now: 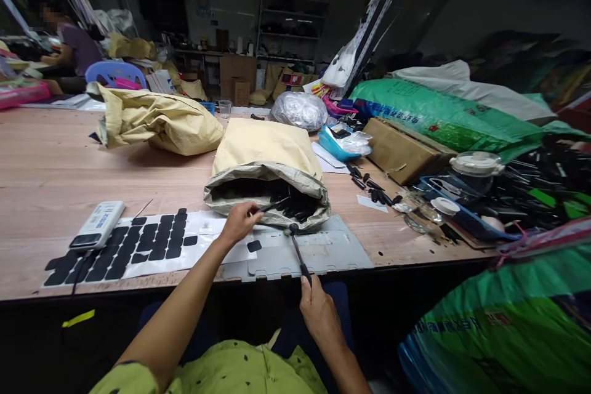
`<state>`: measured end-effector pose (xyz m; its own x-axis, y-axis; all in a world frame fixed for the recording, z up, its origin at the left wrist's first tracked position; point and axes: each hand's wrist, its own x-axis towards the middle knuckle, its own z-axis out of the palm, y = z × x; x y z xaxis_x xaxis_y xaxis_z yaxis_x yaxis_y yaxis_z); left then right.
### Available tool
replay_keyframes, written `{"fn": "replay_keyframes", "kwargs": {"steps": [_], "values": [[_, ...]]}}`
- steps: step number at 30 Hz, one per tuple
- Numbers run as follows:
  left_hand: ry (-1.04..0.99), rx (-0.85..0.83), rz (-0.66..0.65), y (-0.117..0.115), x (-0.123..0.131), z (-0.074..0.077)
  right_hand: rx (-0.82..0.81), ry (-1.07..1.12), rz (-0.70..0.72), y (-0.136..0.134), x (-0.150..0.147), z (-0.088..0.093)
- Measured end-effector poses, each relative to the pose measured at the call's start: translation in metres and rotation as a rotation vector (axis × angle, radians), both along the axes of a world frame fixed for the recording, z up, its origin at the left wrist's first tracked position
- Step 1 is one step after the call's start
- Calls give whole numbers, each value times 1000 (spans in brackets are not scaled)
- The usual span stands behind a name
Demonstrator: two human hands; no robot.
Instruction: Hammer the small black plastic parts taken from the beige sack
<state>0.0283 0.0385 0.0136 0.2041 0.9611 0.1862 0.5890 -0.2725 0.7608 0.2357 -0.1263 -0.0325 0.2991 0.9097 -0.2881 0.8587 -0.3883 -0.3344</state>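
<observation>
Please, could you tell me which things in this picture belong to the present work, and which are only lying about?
Apparently in use:
slim black piece in left hand
dark rod in right hand
open sack holding black pieces

Probably just lying about:
white device
cardboard box beside green bag
blue chair

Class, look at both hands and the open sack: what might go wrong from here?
The sack lies with its mouth open toward the front edge of the table, so a knock might spill the black pieces inside. The right hand grips a dark rod just in front of that edge; a slip could drop it. The left hand, holding a thin black piece, is near a lone black square and might brush it aside.
</observation>
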Motion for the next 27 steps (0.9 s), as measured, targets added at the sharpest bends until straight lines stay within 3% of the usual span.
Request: {"fn": "replay_keyframes", "kwargs": {"steps": [3,8,17,27], "values": [[90,55,-124,-31,-11,-22,-7,4,3,1,0,1],[190,106,-97,-44,-12,-49,-8,21,-11,1,1,3],[194,65,-72,-41,-8,-45,186,239,-6,-12,-2,2],[149,14,-17,-41,-6,-43,156,231,72,-13,-20,12]]}}
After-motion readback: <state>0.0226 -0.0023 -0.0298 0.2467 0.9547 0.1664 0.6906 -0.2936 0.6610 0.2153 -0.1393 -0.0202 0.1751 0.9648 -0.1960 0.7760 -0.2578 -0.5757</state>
